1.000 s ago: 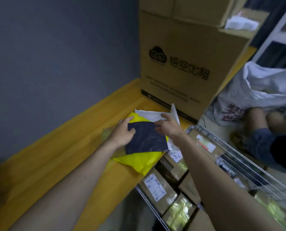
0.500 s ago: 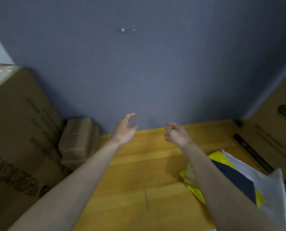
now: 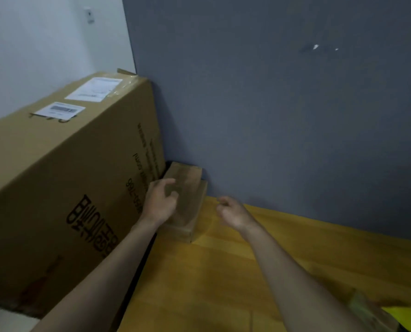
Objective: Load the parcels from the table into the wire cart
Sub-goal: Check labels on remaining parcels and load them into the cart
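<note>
Yellow wood forms the bench [image 3: 223, 279], with the corner of a yellow bag [image 3: 401, 315] at its near right edge. Further in, the right hand [image 3: 233, 215] hovers over bare wood, fingers loosely curled and holding nothing. The left hand [image 3: 159, 204] lies over the near end of the upper of two small brown parcels [image 3: 187, 202], fingers bent but not visibly clamped. The parcels are stacked in the far corner, just beside the large cardboard box [image 3: 63, 178] and near the grey wall [image 3: 283, 104]. The wire cart is out of view.

Risks, as judged: a one-handed lift of both parcels may let the upper one slide off; the tight corner leaves little room for fingers on the box side.
</note>
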